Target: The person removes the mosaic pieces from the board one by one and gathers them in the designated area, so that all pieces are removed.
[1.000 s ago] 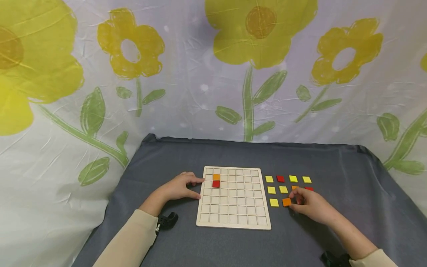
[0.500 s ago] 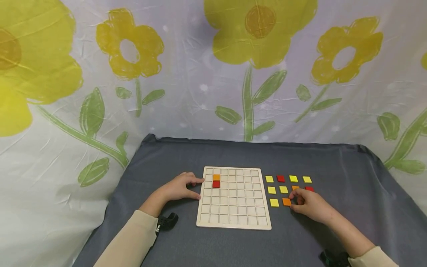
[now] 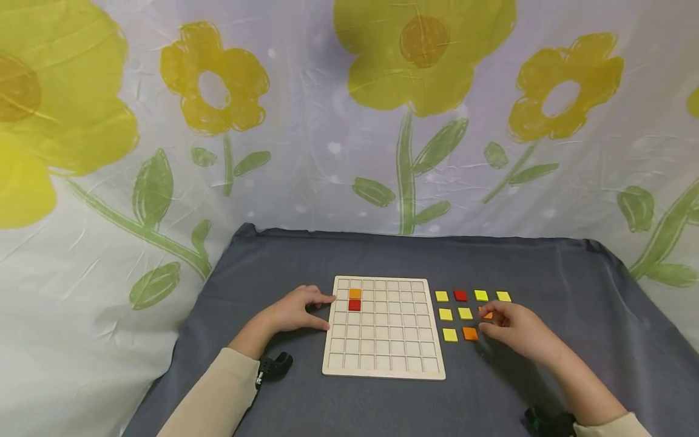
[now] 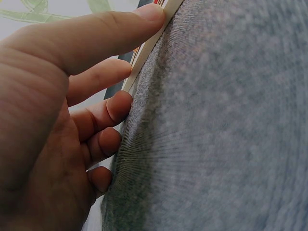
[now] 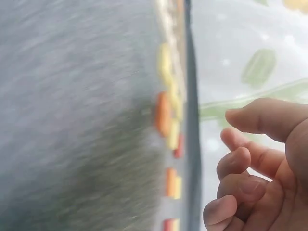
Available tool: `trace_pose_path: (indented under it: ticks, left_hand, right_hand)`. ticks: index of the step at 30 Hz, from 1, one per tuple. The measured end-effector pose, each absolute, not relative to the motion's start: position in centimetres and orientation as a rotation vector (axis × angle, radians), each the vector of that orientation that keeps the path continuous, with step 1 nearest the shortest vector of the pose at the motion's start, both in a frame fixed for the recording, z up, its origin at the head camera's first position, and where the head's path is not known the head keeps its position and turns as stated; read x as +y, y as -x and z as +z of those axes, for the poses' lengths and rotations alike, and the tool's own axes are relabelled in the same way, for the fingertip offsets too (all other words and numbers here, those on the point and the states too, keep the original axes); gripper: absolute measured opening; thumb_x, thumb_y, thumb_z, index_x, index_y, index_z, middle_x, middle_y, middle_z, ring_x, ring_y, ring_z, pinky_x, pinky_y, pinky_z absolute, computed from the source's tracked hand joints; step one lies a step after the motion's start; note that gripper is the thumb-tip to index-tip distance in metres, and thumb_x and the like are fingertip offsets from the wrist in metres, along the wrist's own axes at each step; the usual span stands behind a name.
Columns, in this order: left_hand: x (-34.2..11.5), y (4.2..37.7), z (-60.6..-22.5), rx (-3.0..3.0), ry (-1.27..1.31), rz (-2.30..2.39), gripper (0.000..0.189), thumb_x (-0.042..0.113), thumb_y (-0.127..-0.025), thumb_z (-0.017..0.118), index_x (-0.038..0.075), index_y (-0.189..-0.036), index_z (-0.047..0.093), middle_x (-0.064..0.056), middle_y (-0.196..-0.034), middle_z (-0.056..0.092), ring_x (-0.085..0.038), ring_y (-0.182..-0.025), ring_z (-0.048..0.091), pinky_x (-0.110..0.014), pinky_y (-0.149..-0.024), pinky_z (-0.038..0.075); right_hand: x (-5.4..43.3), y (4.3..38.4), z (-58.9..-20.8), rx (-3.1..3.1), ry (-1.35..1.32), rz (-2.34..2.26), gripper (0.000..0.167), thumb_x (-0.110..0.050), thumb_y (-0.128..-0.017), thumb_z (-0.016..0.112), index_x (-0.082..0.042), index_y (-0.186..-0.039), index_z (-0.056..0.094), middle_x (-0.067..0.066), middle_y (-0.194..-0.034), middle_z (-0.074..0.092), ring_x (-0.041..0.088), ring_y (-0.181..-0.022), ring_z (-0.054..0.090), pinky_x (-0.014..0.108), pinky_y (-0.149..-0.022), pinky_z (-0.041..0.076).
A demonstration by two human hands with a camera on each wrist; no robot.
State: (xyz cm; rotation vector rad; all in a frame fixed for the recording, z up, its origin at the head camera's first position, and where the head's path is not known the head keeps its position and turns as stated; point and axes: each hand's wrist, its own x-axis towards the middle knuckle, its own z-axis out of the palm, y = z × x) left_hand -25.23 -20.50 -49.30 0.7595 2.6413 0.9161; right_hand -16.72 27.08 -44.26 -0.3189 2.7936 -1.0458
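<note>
My left hand [image 3: 295, 311] rests at the left edge of the wooden grid board [image 3: 383, 371], its thumb and forefinger touching that edge. In the left wrist view, the thumb [image 4: 110, 36] lies along the board's side [image 4: 148, 50]. An orange tile [image 3: 355, 294] and a red tile [image 3: 354, 305] sit one below the other in the board's upper left cells. Over the loose tiles right of the board hovers my right hand [image 3: 519, 331], nothing between its thumb and forefinger. Just left of it lies a front orange tile [image 3: 470, 334]; another orange tile [image 3: 487, 315] is partly hidden behind its fingers.
Several yellow tiles, such as a front one [image 3: 450, 335], and a red tile [image 3: 460, 295] lie in rows on the dark grey cloth [image 3: 382, 406]. A flower-printed curtain [image 3: 311, 152] hangs behind the table.
The right hand has let go of the front orange tile and risen slightly up and right, now covering the red tile at the right of the middle row. The left hand stays put.
</note>
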Motion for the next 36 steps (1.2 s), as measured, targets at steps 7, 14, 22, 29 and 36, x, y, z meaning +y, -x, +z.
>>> trace_pose_path:
  ticks: [7, 14, 22, 29, 36]
  left_hand:
    - [-20.5, 25.1, -49.2, 2.644, -0.761, 0.920, 0.069, 0.035, -0.081, 0.089, 0.014, -0.142, 0.065, 0.003, -0.093, 0.052, -0.019, -0.088, 0.042, -0.038, -0.078, 0.037]
    - [-20.6, 25.2, -49.4, 2.639, -0.749, 0.922, 0.069, 0.035, -0.081, 0.089, 0.015, -0.142, 0.065, 0.004, -0.094, 0.053, -0.019, -0.088, 0.042, -0.037, -0.078, 0.037]
    - [-20.5, 25.2, -49.3, 2.636, -0.758, 0.923, 0.069, 0.036, -0.080, 0.089, 0.016, -0.141, 0.065, 0.004, -0.094, 0.053, -0.018, -0.089, 0.043, -0.037, -0.078, 0.037]
    - [-20.5, 25.2, -49.4, 2.636, -0.758, 0.921, 0.068, 0.036, -0.080, 0.089, 0.016, -0.141, 0.066, 0.005, -0.094, 0.053, -0.018, -0.088, 0.043, -0.037, -0.078, 0.037]
    - [-20.6, 25.2, -49.3, 2.637, -0.768, 0.931, 0.069, 0.036, -0.080, 0.090, 0.016, -0.141, 0.066, 0.005, -0.093, 0.052, -0.018, -0.088, 0.042, -0.037, -0.077, 0.037]
  right_hand:
    - [25.4, 17.2, -41.6, 2.845, 0.350, -1.122, 0.021, -0.021, -0.099, 0.070, -0.007, -0.115, 0.068, 0.003, -0.075, 0.051, 0.016, -0.060, 0.044, 0.031, -0.055, 0.038]
    - [22.5, 17.8, -39.5, 2.853, 0.424, -1.161, 0.015, -0.022, -0.099, 0.071, -0.014, -0.112, 0.070, 0.003, -0.078, 0.054, 0.019, -0.064, 0.049, 0.031, -0.057, 0.041]
    - [19.5, 18.2, -39.0, 2.811, 0.510, -1.237, 0.017, -0.021, -0.099, 0.071, -0.012, -0.113, 0.070, 0.003, -0.078, 0.054, 0.017, -0.058, 0.045, 0.030, -0.053, 0.039]
    - [17.4, 18.8, -39.1, 2.795, 0.533, -1.257, 0.017, -0.019, -0.097, 0.073, -0.013, -0.112, 0.070, 0.002, -0.086, 0.057, 0.018, -0.060, 0.047, 0.030, -0.052, 0.039]
    - [15.5, 19.6, -39.5, 2.778, 0.590, -1.273, 0.022, -0.018, -0.096, 0.073, -0.012, -0.118, 0.073, -0.001, -0.090, 0.060, 0.016, -0.060, 0.047, 0.030, -0.055, 0.041]
